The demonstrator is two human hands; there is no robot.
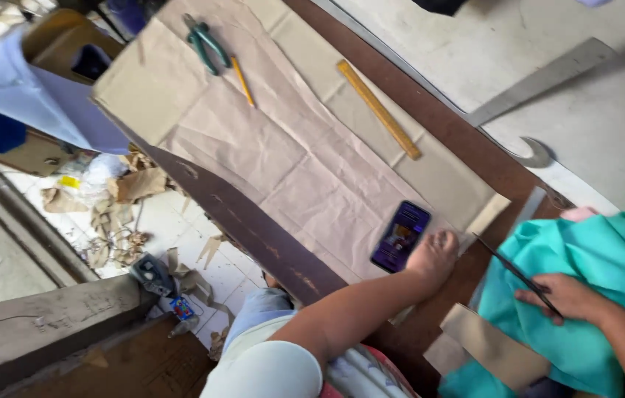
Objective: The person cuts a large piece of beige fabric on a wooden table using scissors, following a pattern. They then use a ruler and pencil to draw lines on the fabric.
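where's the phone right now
In the head view the phone lies screen-up on the brown paper, lower centre-right near the table edge, just beside the left hand and below the yellow ruler.
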